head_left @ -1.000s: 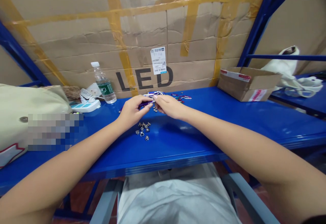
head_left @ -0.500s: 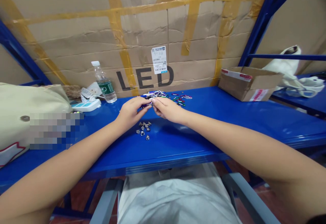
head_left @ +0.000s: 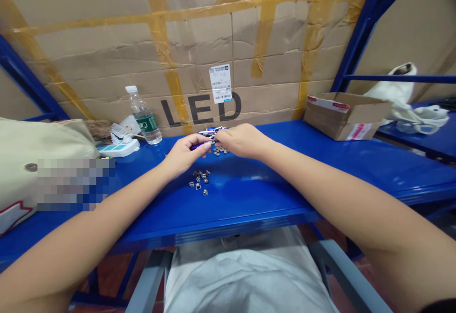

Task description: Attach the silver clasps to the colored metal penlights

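Note:
My left hand (head_left: 187, 154) is closed around a slim purple rod (head_left: 196, 146), whose silver end points toward the right. Just beside that end is my right hand (head_left: 242, 141), fingers curled downward. Its fingertips are mostly hidden, so what they pinch cannot be made out. Behind the hands lies a pile of small blue and silver pieces (head_left: 213, 130), partly covered by them. Small round silver parts (head_left: 220, 151) sit below my right hand. Nearer to me is a loose cluster of small shiny metal fittings (head_left: 200, 177).
On the blue table (head_left: 249, 194), a water bottle (head_left: 147, 120) and a white power strip (head_left: 119, 148) stand at the back left. A cream bag (head_left: 46, 144) is at far left. An open cardboard box (head_left: 347, 116) sits at right, before a large cardboard panel (head_left: 274, 80).
My right hand has turned palm-down and moved slightly right, away from the left hand. The silver parts under it now show, and it covers the colourful pieces. My left hand keeps the purple rod.

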A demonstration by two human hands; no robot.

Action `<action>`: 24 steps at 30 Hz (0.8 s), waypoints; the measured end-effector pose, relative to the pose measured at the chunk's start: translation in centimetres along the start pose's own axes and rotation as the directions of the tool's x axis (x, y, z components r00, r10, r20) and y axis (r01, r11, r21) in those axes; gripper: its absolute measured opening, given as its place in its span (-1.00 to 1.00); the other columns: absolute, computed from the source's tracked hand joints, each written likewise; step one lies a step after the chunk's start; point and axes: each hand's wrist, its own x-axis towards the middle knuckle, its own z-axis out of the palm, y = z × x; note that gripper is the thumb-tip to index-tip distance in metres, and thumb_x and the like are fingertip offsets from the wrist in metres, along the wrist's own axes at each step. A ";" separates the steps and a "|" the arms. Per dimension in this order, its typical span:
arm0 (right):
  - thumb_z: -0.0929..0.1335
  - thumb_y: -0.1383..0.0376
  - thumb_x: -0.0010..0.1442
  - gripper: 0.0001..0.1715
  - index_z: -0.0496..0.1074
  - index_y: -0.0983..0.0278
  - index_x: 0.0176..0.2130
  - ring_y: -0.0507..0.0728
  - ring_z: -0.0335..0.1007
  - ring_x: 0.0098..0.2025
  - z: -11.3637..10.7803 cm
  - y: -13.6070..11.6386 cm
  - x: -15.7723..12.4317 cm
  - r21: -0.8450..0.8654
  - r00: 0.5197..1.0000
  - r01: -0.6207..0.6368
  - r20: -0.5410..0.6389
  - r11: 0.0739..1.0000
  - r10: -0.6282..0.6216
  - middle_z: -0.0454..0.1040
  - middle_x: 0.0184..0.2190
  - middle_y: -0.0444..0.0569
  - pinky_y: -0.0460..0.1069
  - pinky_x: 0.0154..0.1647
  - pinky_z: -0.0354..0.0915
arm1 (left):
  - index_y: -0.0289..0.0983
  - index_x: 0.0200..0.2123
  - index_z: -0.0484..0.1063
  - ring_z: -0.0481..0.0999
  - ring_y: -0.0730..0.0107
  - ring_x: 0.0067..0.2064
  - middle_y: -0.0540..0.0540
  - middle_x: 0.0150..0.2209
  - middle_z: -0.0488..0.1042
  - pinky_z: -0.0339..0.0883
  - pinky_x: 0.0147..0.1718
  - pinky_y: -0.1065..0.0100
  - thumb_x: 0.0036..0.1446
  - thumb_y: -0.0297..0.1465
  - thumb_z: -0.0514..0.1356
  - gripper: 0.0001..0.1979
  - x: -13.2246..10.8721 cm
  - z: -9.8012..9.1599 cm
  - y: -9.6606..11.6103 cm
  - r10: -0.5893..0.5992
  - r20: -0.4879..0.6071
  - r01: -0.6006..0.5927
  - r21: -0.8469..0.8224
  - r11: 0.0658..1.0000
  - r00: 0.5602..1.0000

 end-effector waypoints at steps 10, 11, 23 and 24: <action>0.15 0.28 0.32 -0.75 0.34 0.30 -0.27 0.08 0.30 -0.42 0.9 -1.0 0.0 0.219 0.996 -0.014 0.092 0.976 -0.007 0.47 -0.41 -0.01 -0.04 -0.47 -0.09 | -0.32 -0.21 0.51 0.46 0.41 -0.43 -0.08 -0.37 0.55 0.36 -0.36 0.36 0.05 -0.10 0.23 -0.60 -0.4 0.1 -0.4 -0.009 0.085 0.001 0.089 0.996 0.996; 0.14 0.27 0.33 -0.74 0.32 0.30 -0.30 0.07 0.28 -0.43 1.1 -1.1 0.0 0.315 0.998 -0.033 0.069 0.948 0.012 0.45 -0.42 -0.02 -0.05 -0.46 -0.05 | -0.32 -0.21 0.51 0.46 0.41 -0.43 -0.08 -0.37 0.55 0.36 -0.37 0.36 0.06 -0.12 0.23 -0.61 -0.4 0.1 -0.5 0.008 0.074 -0.017 0.115 0.993 0.997; 0.07 0.24 0.37 -0.73 0.14 0.22 -0.36 -0.02 0.05 -0.66 1.8 -2.1 0.4 0.911 0.941 -0.337 0.322 0.239 0.100 0.18 -0.65 -0.25 -0.11 -0.61 0.05 | -0.28 -0.22 0.52 0.52 0.31 -0.27 -0.11 -0.29 0.58 0.36 -0.24 0.32 0.14 -0.22 0.19 -0.74 -0.5 -0.5 -0.2 0.298 0.031 -0.288 0.373 0.882 0.954; 0.06 0.21 0.38 -0.71 0.16 0.23 -0.35 -0.01 0.12 -0.62 1.7 -1.8 0.4 0.895 0.959 -0.284 0.258 0.344 0.118 0.23 -0.62 -0.22 -0.10 -0.57 0.08 | -0.29 -0.22 0.51 0.51 0.32 -0.30 -0.11 -0.31 0.57 0.36 -0.27 0.33 0.13 -0.19 0.19 -0.71 -0.4 -0.4 -0.1 0.243 -0.006 -0.229 0.320 0.919 0.970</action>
